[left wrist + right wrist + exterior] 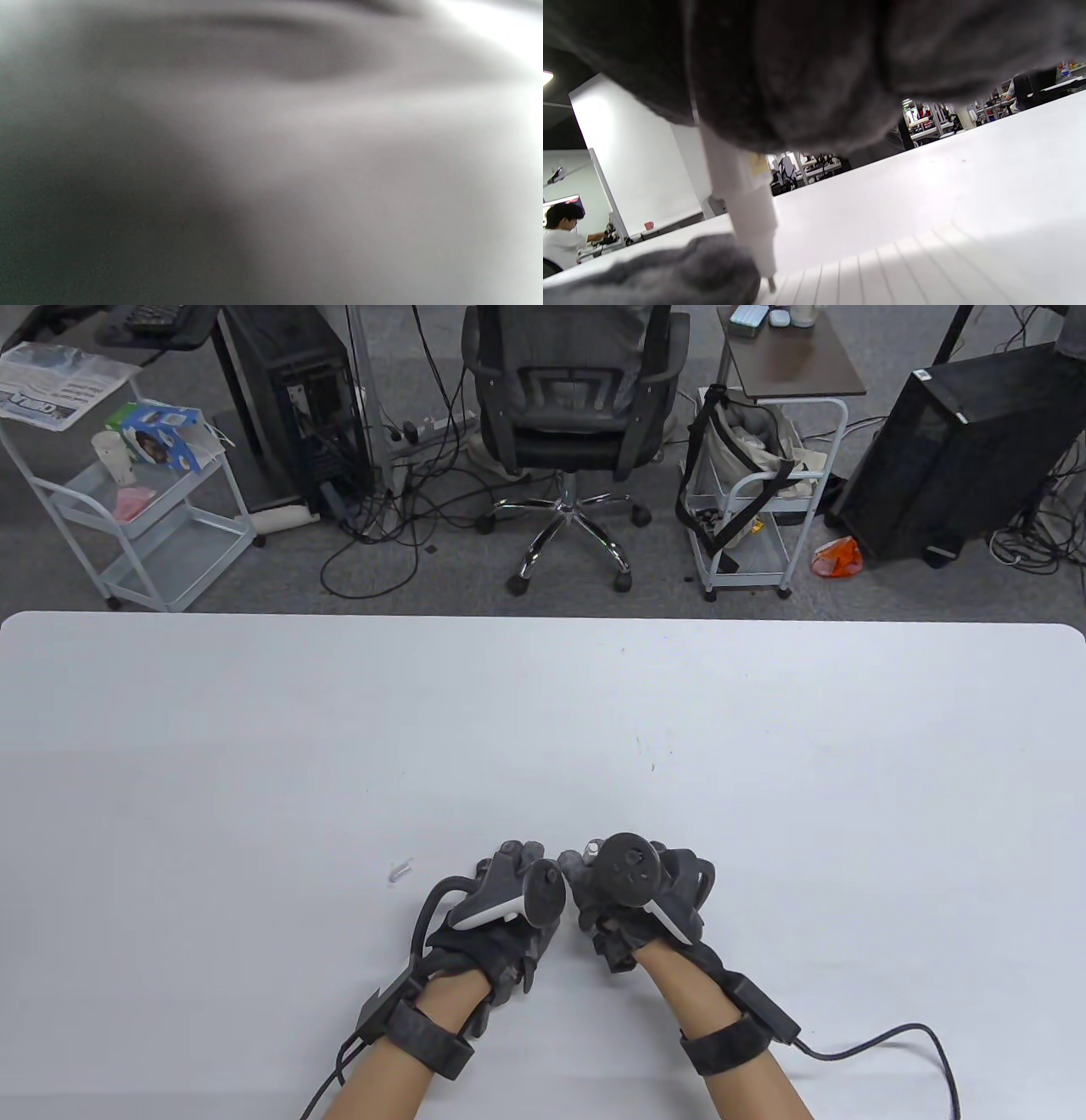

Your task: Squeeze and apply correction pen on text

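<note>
My right hand grips a white correction pen, held nearly upright. Its metal tip touches or almost touches a sheet of lined paper. A small white end of the pen shows between my right hand's fingers in the table view. My left hand lies palm down right beside it, and its gloved fingers rest next to the pen tip. No text is legible on the paper. The left wrist view is all blur.
A small clear cap lies on the white table just left of my left hand. Glove cables trail off the front edge by both wrists. Beyond the far edge are an office chair and carts.
</note>
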Demonstrator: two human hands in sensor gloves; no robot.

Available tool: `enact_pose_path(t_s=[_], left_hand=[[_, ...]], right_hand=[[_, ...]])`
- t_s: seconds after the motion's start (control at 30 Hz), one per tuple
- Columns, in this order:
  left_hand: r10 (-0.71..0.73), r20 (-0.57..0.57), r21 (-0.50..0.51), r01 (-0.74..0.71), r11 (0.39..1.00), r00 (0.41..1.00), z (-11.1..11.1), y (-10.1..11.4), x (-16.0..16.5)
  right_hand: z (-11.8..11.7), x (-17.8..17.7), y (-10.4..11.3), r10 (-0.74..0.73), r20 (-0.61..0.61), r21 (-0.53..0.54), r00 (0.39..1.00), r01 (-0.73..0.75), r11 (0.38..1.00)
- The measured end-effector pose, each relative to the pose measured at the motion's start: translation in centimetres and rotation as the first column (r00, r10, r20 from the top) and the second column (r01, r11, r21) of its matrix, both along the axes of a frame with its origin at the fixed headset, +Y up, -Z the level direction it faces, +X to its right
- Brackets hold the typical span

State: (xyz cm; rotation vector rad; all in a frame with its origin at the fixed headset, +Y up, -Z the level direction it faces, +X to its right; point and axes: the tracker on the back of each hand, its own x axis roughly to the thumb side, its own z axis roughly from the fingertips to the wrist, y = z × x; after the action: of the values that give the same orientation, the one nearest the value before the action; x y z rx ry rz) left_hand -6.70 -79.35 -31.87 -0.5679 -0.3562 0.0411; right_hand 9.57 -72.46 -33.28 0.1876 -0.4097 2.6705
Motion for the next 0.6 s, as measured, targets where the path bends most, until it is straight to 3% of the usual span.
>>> enact_pose_path(t_s=[0.4,0.6], left_hand=[[0.020,-0.004,-0.031,-0.020,0.999,1.000,0.0,-0.2,-0.3],[0.059,-0.008,-0.046,-0.059,0.997,0.998,-0.2,-0.3,-0.7]], right_hand=[[2.2,5.5,3.0,-0.223,0.058,0.075,0.973,0.218,0.973],[2.8,6.4,4.0,-0.294,0.049,0.109,0.955,0.287,0.952]])
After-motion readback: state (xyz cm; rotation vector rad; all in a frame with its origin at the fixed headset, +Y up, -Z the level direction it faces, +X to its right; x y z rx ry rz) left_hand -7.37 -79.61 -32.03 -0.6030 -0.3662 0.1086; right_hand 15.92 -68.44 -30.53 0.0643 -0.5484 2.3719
